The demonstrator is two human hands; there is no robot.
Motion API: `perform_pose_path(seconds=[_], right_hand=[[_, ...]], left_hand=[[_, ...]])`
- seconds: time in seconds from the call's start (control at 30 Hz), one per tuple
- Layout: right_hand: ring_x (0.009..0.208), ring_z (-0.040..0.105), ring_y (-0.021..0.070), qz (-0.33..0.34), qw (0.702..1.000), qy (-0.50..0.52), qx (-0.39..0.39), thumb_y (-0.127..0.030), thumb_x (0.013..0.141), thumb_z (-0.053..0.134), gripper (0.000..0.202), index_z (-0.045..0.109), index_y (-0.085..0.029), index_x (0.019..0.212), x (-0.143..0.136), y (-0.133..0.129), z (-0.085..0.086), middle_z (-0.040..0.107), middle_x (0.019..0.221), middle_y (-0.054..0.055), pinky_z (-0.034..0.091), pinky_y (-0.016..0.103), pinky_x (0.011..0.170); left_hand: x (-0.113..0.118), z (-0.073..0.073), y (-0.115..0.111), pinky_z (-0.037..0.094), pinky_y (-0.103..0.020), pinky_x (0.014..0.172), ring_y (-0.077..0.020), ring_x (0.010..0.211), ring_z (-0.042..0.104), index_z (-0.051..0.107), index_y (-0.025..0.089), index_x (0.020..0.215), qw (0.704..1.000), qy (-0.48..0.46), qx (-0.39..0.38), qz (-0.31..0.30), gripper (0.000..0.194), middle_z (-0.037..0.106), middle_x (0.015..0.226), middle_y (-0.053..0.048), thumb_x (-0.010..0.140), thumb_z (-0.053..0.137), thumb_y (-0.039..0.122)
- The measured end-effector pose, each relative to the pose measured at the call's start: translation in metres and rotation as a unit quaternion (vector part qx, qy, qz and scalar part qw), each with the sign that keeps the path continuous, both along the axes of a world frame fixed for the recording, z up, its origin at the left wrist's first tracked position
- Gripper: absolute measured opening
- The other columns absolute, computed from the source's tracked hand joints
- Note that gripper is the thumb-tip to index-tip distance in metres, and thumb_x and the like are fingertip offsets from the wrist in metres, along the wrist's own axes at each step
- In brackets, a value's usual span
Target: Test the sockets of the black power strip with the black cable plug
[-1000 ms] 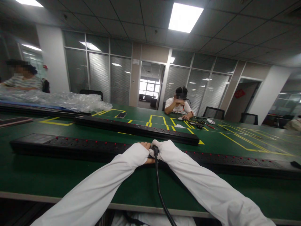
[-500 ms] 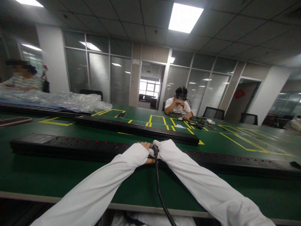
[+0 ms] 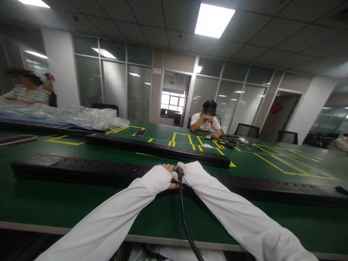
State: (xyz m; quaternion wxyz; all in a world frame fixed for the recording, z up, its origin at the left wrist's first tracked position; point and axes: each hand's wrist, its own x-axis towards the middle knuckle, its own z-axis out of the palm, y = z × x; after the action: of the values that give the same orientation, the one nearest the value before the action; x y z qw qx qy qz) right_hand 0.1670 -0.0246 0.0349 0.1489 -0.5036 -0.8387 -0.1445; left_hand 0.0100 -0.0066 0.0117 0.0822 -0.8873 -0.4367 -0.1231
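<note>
A long black power strip (image 3: 92, 168) with red dots along its top lies across the green table (image 3: 108, 206). Around its middle is my left hand (image 3: 170, 177), fingers wrapped on the strip, partly covered by the white sleeve. My right hand (image 3: 179, 170), which looks gloved, is closed on a black plug (image 3: 179, 174) at the strip's top. From the plug a black cable (image 3: 184, 221) runs down over the table's front edge. The plug's prongs are hidden.
Behind lies a second black strip (image 3: 163, 149). Clear plastic wrap (image 3: 81, 115) is at the back left. Across the table sits a person (image 3: 205, 121) near cables and small parts (image 3: 231, 142); another person (image 3: 28, 92) is at the far left.
My hands, the plug and the strip show no visible movement. At the far left, someone in the background has come further into view behind the seated person.
</note>
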Motion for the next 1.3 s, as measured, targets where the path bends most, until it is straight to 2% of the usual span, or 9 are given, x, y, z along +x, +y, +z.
perform_pose_path(seconds=[0.27,0.63,0.93,1.1,1.3], right_hand=[[0.045,0.034,0.0035,0.011,0.998,0.015,-0.065,-0.060,0.069,0.036,0.041,0.046,-0.020,0.071,0.001,0.001,0.004,0.048,0.054,-0.004,0.019,0.016,0.046],[0.045,0.036,0.0043,-0.002,1.000,0.013,0.020,-0.058,0.069,0.037,0.039,0.048,-0.021,0.070,0.000,0.002,-0.005,0.048,0.051,-0.004,0.018,0.017,0.047],[0.045,0.035,0.0034,0.030,0.997,0.032,-0.057,-0.056,0.070,0.039,0.035,0.048,-0.022,0.072,0.003,0.007,-0.003,0.049,0.054,-0.005,0.020,0.016,0.046],[0.046,0.036,0.0048,0.016,1.000,0.019,0.006,-0.056,0.069,0.039,0.035,0.048,-0.022,0.070,0.002,0.003,-0.001,0.049,0.052,-0.006,0.019,0.017,0.047],[0.048,0.039,0.0051,0.022,1.000,-0.001,0.002,-0.057,0.070,0.037,0.038,0.051,-0.022,0.072,0.002,0.001,0.002,0.052,0.056,-0.004,0.018,0.018,0.047]], left_hand=[[-0.001,-0.007,0.008,0.039,-0.035,0.071,-0.0252,0.080,0.054,0.048,0.016,0.089,1.000,-0.006,0.003,-0.010,0.067,0.056,0.084,-0.008,0.056,0.039,0.073],[-0.001,-0.008,0.010,0.039,-0.034,0.069,-0.0250,0.080,0.053,0.048,0.017,0.088,1.000,0.004,0.009,-0.008,0.064,0.056,0.084,-0.007,0.056,0.041,0.072],[-0.001,-0.010,0.012,0.039,-0.035,0.069,-0.0253,0.080,0.054,0.048,0.016,0.088,1.000,0.000,0.013,-0.010,0.066,0.056,0.083,-0.008,0.056,0.037,0.074],[-0.001,-0.011,0.013,0.039,-0.035,0.070,-0.0256,0.080,0.054,0.048,0.017,0.089,1.000,0.002,0.016,-0.008,0.066,0.056,0.084,-0.008,0.055,0.039,0.073],[0.000,-0.014,0.014,0.039,-0.035,0.070,-0.0253,0.080,0.053,0.048,0.017,0.089,1.000,-0.002,0.024,-0.007,0.067,0.056,0.084,-0.008,0.056,0.036,0.075]])
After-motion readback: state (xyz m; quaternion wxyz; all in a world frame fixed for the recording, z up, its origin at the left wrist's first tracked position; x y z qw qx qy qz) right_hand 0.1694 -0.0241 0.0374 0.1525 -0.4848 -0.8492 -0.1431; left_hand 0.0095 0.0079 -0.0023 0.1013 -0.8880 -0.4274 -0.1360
